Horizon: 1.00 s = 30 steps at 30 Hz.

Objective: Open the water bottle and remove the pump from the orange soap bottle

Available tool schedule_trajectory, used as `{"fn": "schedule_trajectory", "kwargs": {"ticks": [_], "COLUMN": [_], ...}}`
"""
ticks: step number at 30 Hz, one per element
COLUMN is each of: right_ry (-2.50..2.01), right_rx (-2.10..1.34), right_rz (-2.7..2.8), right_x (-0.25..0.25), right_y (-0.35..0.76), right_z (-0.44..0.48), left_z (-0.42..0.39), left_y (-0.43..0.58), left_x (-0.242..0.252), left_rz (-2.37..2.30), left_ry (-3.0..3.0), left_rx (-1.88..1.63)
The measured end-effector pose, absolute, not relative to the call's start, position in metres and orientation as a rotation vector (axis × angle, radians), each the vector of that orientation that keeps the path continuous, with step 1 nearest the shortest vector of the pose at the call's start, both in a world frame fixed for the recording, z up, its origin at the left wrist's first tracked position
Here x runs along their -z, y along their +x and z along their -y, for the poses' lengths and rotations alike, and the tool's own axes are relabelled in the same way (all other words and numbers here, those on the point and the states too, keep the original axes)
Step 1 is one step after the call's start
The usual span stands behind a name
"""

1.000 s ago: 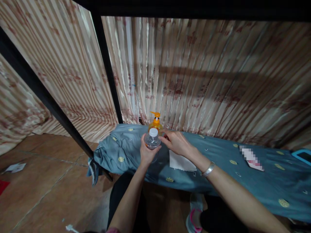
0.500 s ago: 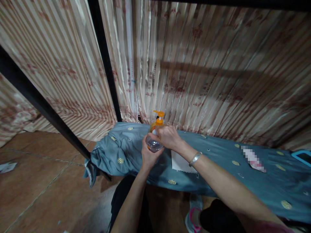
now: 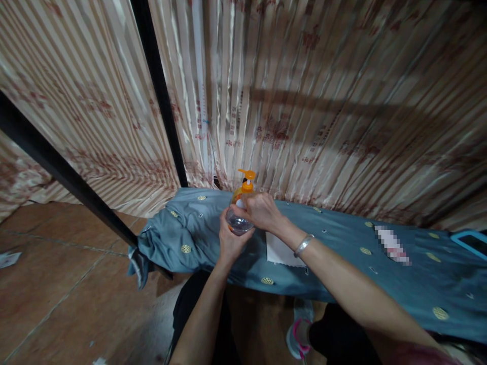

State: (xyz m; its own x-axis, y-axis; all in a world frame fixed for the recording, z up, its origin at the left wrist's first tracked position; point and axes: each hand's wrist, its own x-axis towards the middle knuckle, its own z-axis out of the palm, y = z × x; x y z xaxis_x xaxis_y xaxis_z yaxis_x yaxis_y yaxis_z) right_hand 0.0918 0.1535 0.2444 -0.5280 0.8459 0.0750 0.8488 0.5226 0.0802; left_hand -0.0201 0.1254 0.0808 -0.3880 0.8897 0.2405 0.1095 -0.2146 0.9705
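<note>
My left hand (image 3: 231,239) is wrapped round the body of a small clear plastic bottle (image 3: 238,223) held upright over the near edge of a table. My right hand (image 3: 258,211) is closed over the bottle's white cap, which it hides almost fully. Just behind the bottle stands an orange pump dispenser (image 3: 245,185). A white paper sheet (image 3: 279,251) lies on the blue-grey patterned cloth (image 3: 182,233) right of my hands. A silver bracelet sits on my right wrist.
Striped satin curtains hang behind the table. Black metal frame bars (image 3: 160,96) rise at the left. A blurred card (image 3: 391,245) and a light-blue tray corner (image 3: 470,242) lie at the right. Brown floor tiles spread to the left; my legs and a shoe show below.
My right hand came from beside the bottle onto its white cap and closed over it. The view shifted slightly; the left hand kept its hold on the bottle.
</note>
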Motion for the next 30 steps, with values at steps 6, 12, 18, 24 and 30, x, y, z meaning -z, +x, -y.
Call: {"fn": "schedule_trajectory", "kwargs": {"ticks": [6, 12, 18, 24, 30], "right_ry": [-1.462, -1.397, -1.334, -1.353, -1.362], "right_rx": [0.141, 0.144, 0.135, 0.089, 0.072], "right_rz": [2.725, 2.811, 2.937, 3.050, 3.118], "right_x": [-0.242, -0.250, -0.266, -0.284, -0.292], "right_y": [0.095, 0.098, 0.101, 0.097, 0.097], "right_z": [-0.155, -0.156, -0.154, -0.153, -0.157], "left_z": [-0.126, -0.133, -0.135, -0.136, -0.137], "left_y": [-0.020, -0.019, -0.019, -0.017, -0.017], "left_x": [-0.079, -0.066, -0.063, -0.062, -0.061], "left_rz": [-1.449, -1.476, -1.494, -1.452, -1.398], "left_ry": [1.238, 1.337, 1.366, 1.379, 1.370], "left_rx": [-1.669, -1.751, -1.754, -1.791, -1.788]}}
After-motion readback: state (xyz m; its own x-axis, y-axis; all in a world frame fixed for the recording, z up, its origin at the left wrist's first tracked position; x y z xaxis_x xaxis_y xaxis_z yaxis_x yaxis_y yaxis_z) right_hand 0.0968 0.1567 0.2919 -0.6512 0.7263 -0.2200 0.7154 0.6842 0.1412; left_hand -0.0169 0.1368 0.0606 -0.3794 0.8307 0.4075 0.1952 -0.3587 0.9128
